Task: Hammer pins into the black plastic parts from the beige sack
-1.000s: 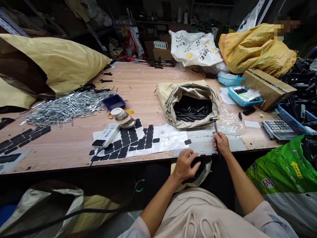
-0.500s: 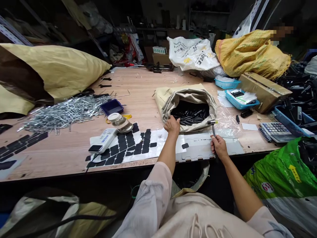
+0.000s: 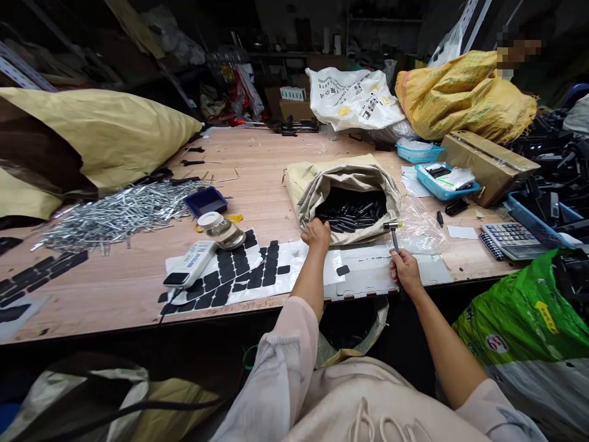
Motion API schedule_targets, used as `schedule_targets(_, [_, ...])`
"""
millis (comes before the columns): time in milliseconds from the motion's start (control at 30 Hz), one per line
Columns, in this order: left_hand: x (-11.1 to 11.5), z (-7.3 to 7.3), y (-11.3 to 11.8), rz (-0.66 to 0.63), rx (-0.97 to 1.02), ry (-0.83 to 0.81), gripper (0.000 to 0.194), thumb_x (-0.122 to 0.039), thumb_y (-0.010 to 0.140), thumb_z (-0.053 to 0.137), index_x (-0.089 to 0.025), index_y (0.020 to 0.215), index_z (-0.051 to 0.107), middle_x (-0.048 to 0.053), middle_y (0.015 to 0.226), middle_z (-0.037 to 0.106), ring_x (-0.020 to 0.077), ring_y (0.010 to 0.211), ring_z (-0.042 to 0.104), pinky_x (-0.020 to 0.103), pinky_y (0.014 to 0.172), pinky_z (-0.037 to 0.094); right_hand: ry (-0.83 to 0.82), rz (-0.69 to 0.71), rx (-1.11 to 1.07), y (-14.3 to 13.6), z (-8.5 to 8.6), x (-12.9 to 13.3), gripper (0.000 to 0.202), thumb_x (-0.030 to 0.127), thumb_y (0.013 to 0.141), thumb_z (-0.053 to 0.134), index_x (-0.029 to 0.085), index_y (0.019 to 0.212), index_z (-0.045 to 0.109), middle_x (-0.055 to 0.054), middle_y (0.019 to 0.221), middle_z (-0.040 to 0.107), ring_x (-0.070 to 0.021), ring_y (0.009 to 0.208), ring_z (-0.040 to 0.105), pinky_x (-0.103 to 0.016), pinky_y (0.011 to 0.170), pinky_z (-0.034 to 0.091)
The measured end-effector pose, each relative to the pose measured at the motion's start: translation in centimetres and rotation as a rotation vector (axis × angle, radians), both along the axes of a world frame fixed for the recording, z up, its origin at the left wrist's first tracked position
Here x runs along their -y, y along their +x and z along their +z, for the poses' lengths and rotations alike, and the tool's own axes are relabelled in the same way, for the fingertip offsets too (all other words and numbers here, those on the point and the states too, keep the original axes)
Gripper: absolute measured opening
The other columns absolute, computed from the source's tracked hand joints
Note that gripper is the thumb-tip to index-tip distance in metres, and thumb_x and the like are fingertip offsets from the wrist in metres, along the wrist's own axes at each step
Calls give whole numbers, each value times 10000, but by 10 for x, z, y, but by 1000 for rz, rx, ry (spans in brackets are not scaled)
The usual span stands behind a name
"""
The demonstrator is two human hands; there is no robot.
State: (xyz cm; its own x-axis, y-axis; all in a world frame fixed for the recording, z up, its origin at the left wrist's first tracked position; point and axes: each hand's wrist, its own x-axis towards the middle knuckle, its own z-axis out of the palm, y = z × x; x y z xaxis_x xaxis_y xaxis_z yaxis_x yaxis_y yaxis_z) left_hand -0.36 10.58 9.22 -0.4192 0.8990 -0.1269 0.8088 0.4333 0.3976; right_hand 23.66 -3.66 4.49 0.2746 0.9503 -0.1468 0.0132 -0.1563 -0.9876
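Observation:
My left hand (image 3: 316, 233) is closed on the near left rim of a beige sack (image 3: 294, 178). The sack lies on its side with its mouth toward me and its rim rolled back. Inside it are many glossy black parts (image 3: 354, 215), long and narrow. My right hand (image 3: 405, 270) grips the dark handle of a small hammer (image 3: 394, 236), held upright. The hammer's head, with one yellowish end, is at the sack's right rim; whether it touches the rim I cannot tell. Below the sack lies a flat grey-white sheet (image 3: 368, 279) at the table edge.
To the left are a pile of metal pins (image 3: 124, 212), a dark blue tray (image 3: 205, 201), a jar of clear liquid (image 3: 223, 231), a white device (image 3: 193, 263) and black stickers (image 3: 226, 270). Rightward are a blue basket (image 3: 446, 191), a calculator (image 3: 513, 239) and a green bag (image 3: 515, 307).
The view has shifted slightly. My left hand has curled more tightly at the sack's rim. My right hand still holds the hammer in nearly the same place.

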Motion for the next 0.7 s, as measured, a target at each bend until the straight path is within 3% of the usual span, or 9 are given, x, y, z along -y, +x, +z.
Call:
schedule_targets(333, [10, -1, -1, -48, -13, 29, 328, -258, 940, 583, -236, 1245, 703, 178, 1167, 723, 349, 1104, 680, 447, 887, 507, -20, -8, -39, -2, 6, 1, 410, 583, 803, 699, 212, 954, 609, 76, 584, 544, -93, 364, 450, -203, 281, 336])
schedule_targets(500, [14, -2, -1, -244, -79, 52, 398, -256, 962, 533, -314, 1313, 712, 156, 1133, 729, 354, 1087, 668, 461, 886, 494, -16, 1, -29, -2, 4, 1, 397, 585, 815, 690, 220, 943, 602, 77, 583, 542, -95, 364, 454, -204, 282, 342])
schedule_targets(700, [10, 3, 11, -456, -204, -15, 437, -112, 915, 513, -287, 1214, 780, 167, 1151, 749, 352, 1108, 690, 464, 923, 502, -21, -5, -39, -2, 4, 1, 407, 582, 799, 704, 216, 942, 601, 75, 575, 543, -95, 360, 446, -205, 280, 336])
